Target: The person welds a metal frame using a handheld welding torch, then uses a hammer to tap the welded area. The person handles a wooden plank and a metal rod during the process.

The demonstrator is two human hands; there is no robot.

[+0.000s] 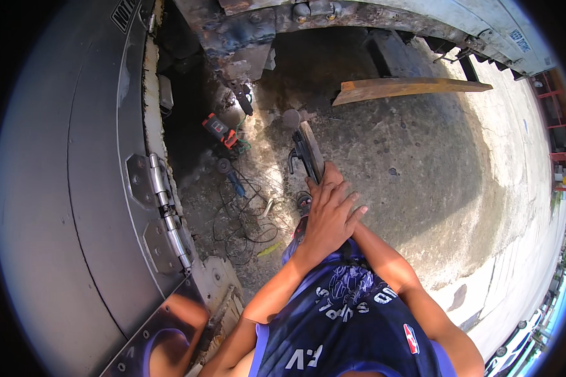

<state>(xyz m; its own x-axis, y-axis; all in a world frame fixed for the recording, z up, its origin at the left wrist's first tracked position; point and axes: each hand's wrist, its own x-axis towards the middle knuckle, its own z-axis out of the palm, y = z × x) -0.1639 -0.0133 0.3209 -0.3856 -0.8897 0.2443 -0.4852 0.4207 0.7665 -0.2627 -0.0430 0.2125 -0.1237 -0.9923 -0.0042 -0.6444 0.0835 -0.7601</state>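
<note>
My right hand (331,173) is mostly hidden under the left one. It grips a long narrow piece of wood with dark metal along its side (310,149), and a small hooked lever sticks out to the left. I cannot make out its exact kind. My left hand (328,217) lies across the right hand and wrist, its fingers stretched out and apart toward the right. The arms cross in front of the dark blue jersey (352,301). Just beyond the wood's far end is a round, flat, greyish-brown thing (292,117) near the ground.
A grey metal door with hinges (154,179) stands close on the left. On the concrete lie a blue angle grinder (236,182), a red and black box-shaped machine (220,131) and tangled cables (239,220). A wooden plank (409,88) stretches below a rusty vehicle frame (333,16).
</note>
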